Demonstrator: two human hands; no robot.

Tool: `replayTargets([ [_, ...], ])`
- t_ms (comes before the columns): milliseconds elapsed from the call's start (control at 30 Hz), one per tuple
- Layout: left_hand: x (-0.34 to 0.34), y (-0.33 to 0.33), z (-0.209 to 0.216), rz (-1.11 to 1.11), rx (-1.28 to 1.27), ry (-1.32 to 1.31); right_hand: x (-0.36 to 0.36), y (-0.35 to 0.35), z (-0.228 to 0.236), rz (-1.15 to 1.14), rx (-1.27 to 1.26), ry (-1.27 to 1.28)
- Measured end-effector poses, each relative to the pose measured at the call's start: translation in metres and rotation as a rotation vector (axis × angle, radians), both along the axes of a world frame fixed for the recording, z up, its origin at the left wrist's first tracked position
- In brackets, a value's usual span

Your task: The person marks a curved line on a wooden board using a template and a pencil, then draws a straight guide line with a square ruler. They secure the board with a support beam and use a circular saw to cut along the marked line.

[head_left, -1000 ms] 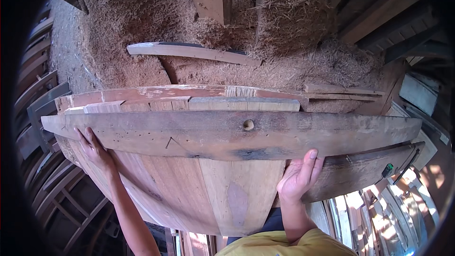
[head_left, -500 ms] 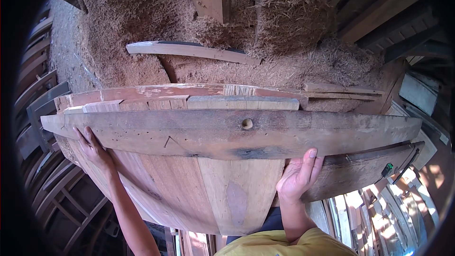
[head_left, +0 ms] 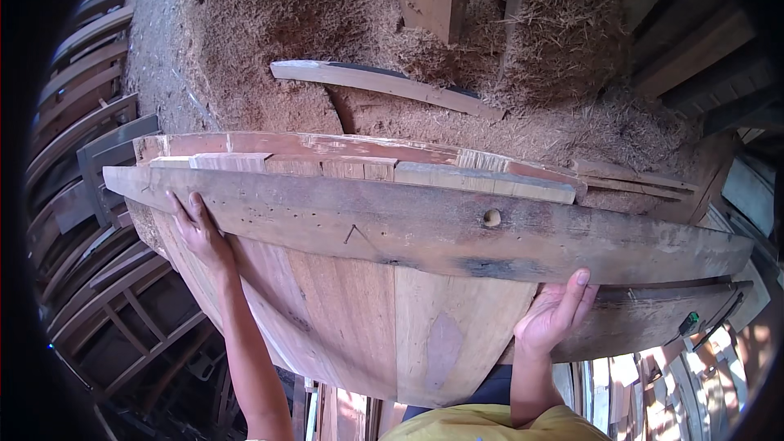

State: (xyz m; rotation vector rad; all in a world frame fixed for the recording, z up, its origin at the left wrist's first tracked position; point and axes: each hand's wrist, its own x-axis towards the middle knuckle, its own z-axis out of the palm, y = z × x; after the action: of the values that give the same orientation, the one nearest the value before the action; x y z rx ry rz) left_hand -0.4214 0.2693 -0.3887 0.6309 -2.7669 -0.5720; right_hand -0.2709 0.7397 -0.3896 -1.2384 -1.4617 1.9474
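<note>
Long plank is lying crosswise beyond both hands, its ends reaching past each, its right end angling nearer the wearer. Left hand is partly opening over the plank's near edge, two fingers spreading flat across the upper face; its thumb is hiding, so I can't tell whether it is gripping or merely pressing. Right hand is turning palm up, half curled at the near edge, thumb tip meeting the wood; how far its other fingers are reaching underneath isn't showing.

My reading: the wide spacing is sharing the load and checking any swivel, the left steadying from above, the right supporting from below.

Pale boards are spreading between the forearms and passing under the plank, probably bearing much of its weight. A reddish curved board is running beyond the left hand, past the plank's far edge. A round hole is showing beyond and left of the right hand; a nail-like spike is sitting between the hands, presumably a spot the fingers are better off avoiding. A dark board is lying just right of the right hand, carrying a small green item. Sawdust is covering the ground farther out.
</note>
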Motion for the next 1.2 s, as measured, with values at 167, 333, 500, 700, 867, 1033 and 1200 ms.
replayTargets([
  [167, 0.001, -0.004, 0.002, -0.008, -0.027, 0.002, -0.001, 0.0, -0.001, -0.005, 0.0, 0.016],
  [333, 0.0, 0.006, 0.0, 0.014, 0.008, -0.006, 0.002, 0.001, -0.004, -0.051, 0.015, 0.004],
  [500, 0.002, -0.007, -0.003, -0.044, -0.086, -0.105, 0.004, -0.001, -0.001, -0.001, 0.122, -0.125],
  [700, 0.001, -0.011, 0.003, -0.031, 0.025, -0.047, -0.002, -0.006, 0.001, -0.006, 0.002, -0.023],
  [867, -0.002, -0.001, -0.004, -0.023, 0.038, -0.042, -0.001, 0.0, 0.001, 0.016, 0.014, 0.013],
  [1033, 0.0, -0.02, -0.005, 0.0, 0.135, 0.02, 0.001, 0.001, 0.0, 0.022, -0.034, 0.003],
  [1200, 0.0, -0.017, -0.006, -0.052, -0.377, -0.055, -0.017, -0.002, 0.006, -0.052, 0.02, 0.06],
])
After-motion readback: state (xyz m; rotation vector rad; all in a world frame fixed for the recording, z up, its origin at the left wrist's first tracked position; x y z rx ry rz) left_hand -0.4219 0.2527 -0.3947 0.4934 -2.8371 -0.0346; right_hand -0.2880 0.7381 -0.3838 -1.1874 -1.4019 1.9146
